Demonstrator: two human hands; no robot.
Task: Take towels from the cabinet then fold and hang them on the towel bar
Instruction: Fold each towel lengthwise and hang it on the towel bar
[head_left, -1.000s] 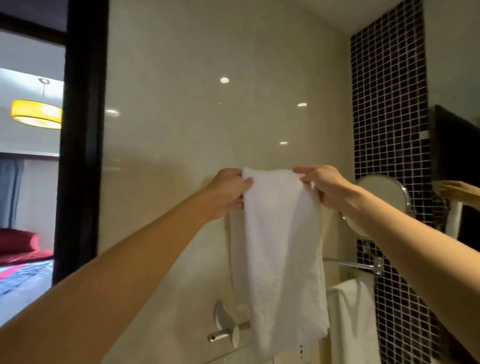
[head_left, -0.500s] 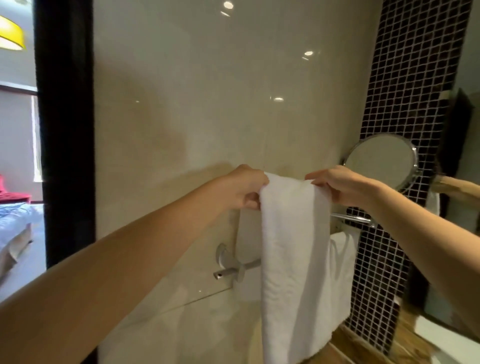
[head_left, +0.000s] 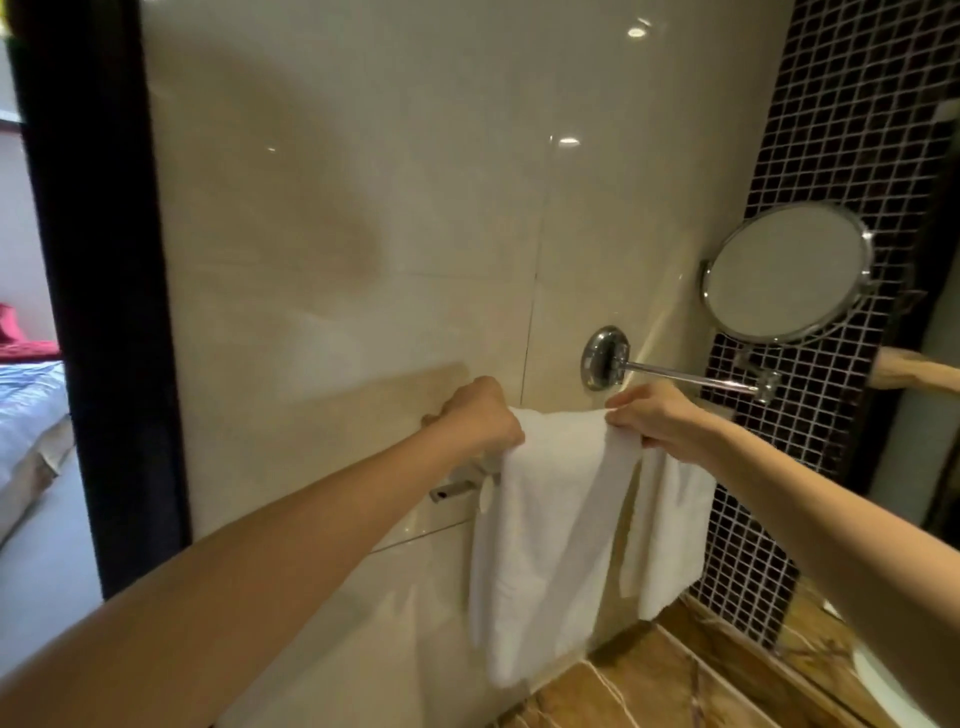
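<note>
The hands, left (head_left: 480, 415) and right (head_left: 660, 421), have lowered the towel (head_left: 550, 519) to the towel bar (head_left: 454, 488).

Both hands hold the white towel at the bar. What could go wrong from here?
1. The left hand and right hand grip the white towel only by its top edge, and the towel bar is mostly hidden behind it; released off-centre, it may slide off.
2. The second towel hangs close on the right, so it could get dragged.
3. The mirror arm juts out above the right hand; lifting might knock it.
</note>
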